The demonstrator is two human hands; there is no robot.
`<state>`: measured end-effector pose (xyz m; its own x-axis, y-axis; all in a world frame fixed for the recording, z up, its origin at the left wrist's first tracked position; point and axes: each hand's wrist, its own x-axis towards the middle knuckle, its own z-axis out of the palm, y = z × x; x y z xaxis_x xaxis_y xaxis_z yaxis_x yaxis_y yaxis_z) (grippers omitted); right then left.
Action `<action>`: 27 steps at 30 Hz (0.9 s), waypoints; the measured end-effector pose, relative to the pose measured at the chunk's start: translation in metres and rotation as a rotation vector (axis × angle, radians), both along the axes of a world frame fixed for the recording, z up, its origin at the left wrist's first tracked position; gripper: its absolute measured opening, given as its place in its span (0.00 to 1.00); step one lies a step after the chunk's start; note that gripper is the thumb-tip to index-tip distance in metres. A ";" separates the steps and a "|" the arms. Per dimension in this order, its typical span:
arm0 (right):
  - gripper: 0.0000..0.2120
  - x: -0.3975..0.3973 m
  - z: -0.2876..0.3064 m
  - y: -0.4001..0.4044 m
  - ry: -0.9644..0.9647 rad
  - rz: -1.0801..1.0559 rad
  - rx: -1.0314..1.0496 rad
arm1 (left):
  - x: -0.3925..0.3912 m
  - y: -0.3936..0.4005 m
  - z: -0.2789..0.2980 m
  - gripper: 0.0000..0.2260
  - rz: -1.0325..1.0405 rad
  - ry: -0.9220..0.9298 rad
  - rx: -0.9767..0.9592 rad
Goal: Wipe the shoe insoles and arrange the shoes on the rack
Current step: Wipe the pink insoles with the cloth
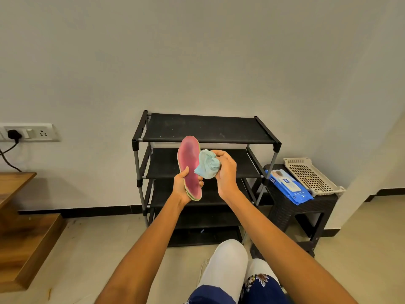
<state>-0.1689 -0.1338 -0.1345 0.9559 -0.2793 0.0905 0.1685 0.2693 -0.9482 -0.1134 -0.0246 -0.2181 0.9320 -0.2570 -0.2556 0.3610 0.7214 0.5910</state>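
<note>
**Insole wipe in hand, rack waiting**

Nearest: white shoes [230,266] at bottom of view, on the floor in front of the rack.

Mid-air, above them: left hand [183,189] gripping pink insole [189,166] at its heel end, thumb curled over the left edge, fingers [200,184] wrapped round the right edge; toe end pointing up. Further insoles seemingly stacked behind it. Right hand [225,170] clamped round crumpled pale-blue cloth [208,164], cloth touching the insole's right edge near mid-length.

For a good wipe, probably: firm heel grip, flat fresh face of cloth, long strokes heel to toe, edges included, then next insole.

Behind: black shoe rack [206,130] against wall, shelves bare. Right of it, dark stool [306,205] carrying wipes pack [287,186] and a perforated tray [311,174].
</note>
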 end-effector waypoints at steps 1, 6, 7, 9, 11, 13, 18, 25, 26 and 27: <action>0.11 0.000 0.002 0.000 0.000 0.000 0.003 | -0.001 0.000 -0.002 0.12 0.007 0.001 -0.023; 0.11 0.007 0.001 0.002 0.022 0.023 -0.091 | -0.002 -0.003 -0.007 0.15 -0.006 -0.023 -0.049; 0.11 0.008 -0.002 0.003 0.031 0.025 -0.126 | -0.003 -0.004 -0.005 0.17 -0.011 -0.032 -0.046; 0.10 0.010 -0.012 0.006 0.058 0.021 -0.234 | -0.005 -0.006 -0.002 0.16 -0.025 -0.035 -0.059; 0.09 0.009 -0.020 0.008 0.073 0.047 -0.408 | -0.005 -0.007 0.001 0.14 -0.037 -0.028 -0.093; 0.11 0.007 -0.030 0.013 0.060 0.082 -0.676 | -0.006 -0.009 0.004 0.15 -0.046 -0.032 -0.102; 0.14 0.010 -0.048 0.024 -0.077 0.054 -1.248 | -0.007 -0.016 0.006 0.21 -0.049 -0.059 -0.168; 0.11 -0.026 -0.058 0.001 -0.319 0.257 -1.259 | -0.008 -0.011 0.003 0.22 -0.101 -0.065 -0.178; 0.11 -0.030 -0.060 -0.003 -0.349 0.311 -1.256 | -0.008 -0.011 0.001 0.21 -0.108 -0.069 -0.178; 0.10 -0.032 -0.062 -0.007 -0.358 0.353 -1.252 | -0.008 -0.011 -0.001 0.21 -0.109 -0.077 -0.179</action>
